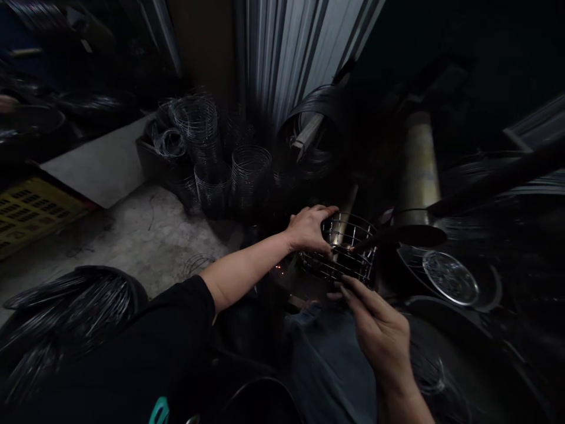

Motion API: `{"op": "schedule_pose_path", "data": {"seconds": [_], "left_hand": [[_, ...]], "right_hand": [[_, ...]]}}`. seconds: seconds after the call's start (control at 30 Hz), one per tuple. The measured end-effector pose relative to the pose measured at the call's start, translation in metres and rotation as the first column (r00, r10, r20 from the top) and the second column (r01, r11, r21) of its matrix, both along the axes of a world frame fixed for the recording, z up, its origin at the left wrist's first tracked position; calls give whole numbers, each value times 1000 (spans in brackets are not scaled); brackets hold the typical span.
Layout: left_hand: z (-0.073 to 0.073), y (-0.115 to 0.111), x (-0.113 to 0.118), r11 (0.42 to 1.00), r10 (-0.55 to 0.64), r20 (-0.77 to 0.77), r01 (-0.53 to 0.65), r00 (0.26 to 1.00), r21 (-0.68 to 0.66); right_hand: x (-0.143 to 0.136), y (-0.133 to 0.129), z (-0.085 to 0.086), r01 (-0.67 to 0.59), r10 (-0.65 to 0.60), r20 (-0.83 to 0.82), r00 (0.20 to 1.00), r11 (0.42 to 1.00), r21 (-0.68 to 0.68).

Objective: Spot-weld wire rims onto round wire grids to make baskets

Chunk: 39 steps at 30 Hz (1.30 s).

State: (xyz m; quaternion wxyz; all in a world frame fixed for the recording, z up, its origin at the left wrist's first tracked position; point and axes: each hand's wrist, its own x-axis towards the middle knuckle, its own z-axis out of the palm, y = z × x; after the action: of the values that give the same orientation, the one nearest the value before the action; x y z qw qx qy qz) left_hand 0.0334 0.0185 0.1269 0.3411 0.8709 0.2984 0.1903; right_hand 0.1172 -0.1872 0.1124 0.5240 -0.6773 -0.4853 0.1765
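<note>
The cage, a round frame of thin wire, sits in front of the person, just above the knee of the blue trousers. The left hand is clamped on the cage's left side, fingers over its upper ring and thumb lower down. The right hand is at the cage's near side, fingertips close together by its lower edge; whether they pinch a wire I cannot tell. A pale rod shows through the cage's wires, and red sparks glow just left of it.

Beyond the cage to the left stand wire cylinders, and behind it a drum lies below a ribbed panel. Right of the cage rises a thick post; below that is a shiny dish. Well left of the cage are a yellow crate and, nearer the person, a tub of wires.
</note>
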Motion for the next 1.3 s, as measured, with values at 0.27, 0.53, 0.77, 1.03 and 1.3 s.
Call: {"op": "schedule_pose_path", "data": {"seconds": [0.27, 0.53, 0.77, 1.03, 1.3], "left_hand": [[-42, 2, -22, 985, -40, 235, 77, 971, -151], [-121, -16, -31, 609, 322, 439, 171, 839, -774], [-77, -28, -90, 859, 100, 504, 180, 858, -478], [-24, -76, -113, 995, -32, 306, 60, 951, -84], [-28, -76, -98, 990, -11, 329, 57, 944, -132]], "right_hand": [[-4, -20, -22, -23, 3, -89, 996, 976, -216], [-23, -26, 6, -174, 219, 507, 834, 976, -135], [-39, -24, 54, -361, 369, 499, 784, 925, -116], [-38, -7, 45, -157, 406, 549, 731, 882, -444], [-29, -25, 24, -98, 234, 851, 469, 972, -214]]}}
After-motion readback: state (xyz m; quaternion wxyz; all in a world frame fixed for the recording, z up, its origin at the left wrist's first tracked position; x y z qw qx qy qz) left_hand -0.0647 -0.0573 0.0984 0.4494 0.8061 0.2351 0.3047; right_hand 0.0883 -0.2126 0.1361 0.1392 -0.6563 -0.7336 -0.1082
